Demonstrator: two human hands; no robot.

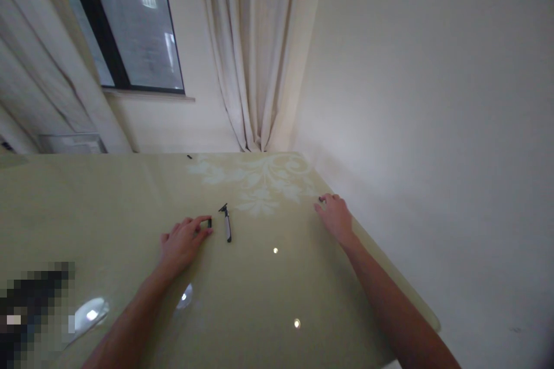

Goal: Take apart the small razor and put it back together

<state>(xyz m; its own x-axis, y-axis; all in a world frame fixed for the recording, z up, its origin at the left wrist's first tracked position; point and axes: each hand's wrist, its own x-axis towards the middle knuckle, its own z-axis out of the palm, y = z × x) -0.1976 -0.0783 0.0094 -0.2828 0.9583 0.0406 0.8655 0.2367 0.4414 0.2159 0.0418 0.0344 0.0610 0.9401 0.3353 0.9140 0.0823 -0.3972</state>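
We face a glossy greenish table, pale leafy pattern near its far edge, bright light reflections on its top, plain pale wall to our right, cream curtains flanking a dark-framed window

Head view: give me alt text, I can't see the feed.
The left hand pinches a small black piece just left of a razor lying on a glossy table. The right hand, by the table's right edge, holds or touches a small dark item; another dark bit lies near the far edge, with curtains and a window behind.
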